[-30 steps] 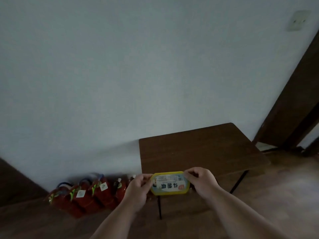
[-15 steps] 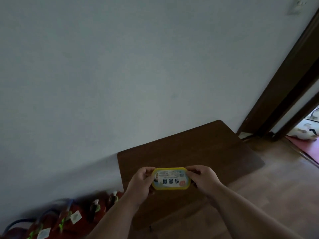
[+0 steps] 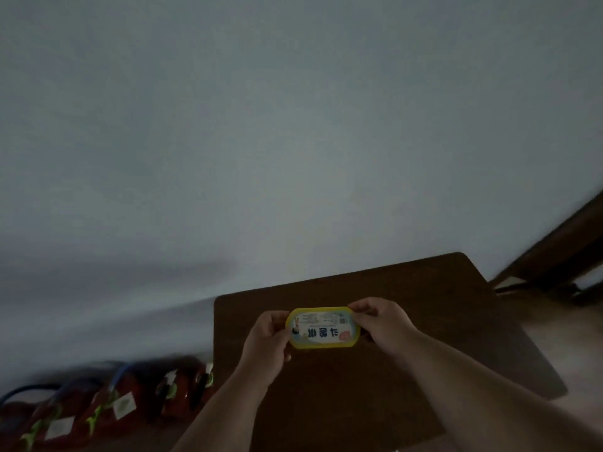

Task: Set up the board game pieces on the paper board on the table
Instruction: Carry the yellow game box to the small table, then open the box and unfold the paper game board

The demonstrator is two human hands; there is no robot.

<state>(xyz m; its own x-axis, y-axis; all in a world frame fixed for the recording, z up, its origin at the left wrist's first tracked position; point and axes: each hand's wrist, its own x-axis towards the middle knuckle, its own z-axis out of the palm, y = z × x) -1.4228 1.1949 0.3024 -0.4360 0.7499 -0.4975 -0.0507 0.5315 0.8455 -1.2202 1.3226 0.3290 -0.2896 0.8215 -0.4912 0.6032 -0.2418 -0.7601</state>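
You are holding a small yellow-rimmed box (image 3: pixel 322 327) at lower centre of the frame, above the dark brown table (image 3: pixel 424 321); your left hand (image 3: pixel 266 345) is pinching its left end and your right hand (image 3: pixel 383 322) is gripping its right end, label facing you

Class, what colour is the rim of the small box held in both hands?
Yellow, seen in the head view: box.

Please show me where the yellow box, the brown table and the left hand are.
yellow box (image 3: pixel 323 328), head view, label centre
brown table (image 3: pixel 424 288), head view, bare top
left hand (image 3: pixel 266 345), head view, back of hand
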